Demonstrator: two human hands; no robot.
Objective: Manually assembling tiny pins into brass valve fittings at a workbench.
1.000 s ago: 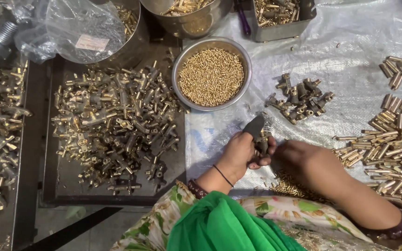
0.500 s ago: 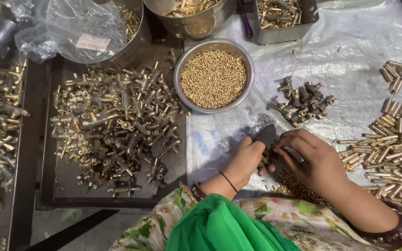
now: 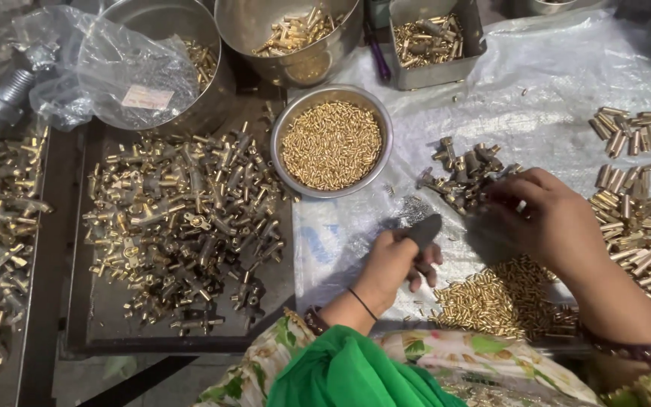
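Observation:
My left hand [image 3: 393,264] grips a small dark tool [image 3: 423,228] low over the white plastic sheet [image 3: 551,83]. My right hand [image 3: 548,218] has reached up and right, its fingers over a small heap of dark brass fittings [image 3: 465,173]; whether it holds one is hidden. A loose pile of small brass pins [image 3: 491,298] lies on the sheet just below both hands. A round steel bowl [image 3: 288,128] full of similar small brass pieces stands just beyond my left hand.
A dark tray [image 3: 77,301] on the left carries many brass fittings. Brass tubes [image 3: 642,218] are heaped at the right. Steel bowls [image 3: 242,30], a rectangular tin [image 3: 472,30] and a clear plastic bag [image 3: 114,68] line the far edge.
My right hand has left the left hand and moved up and right to the heap of dark fittings. My left hand keeps hold of the dark tool in nearly the same place.

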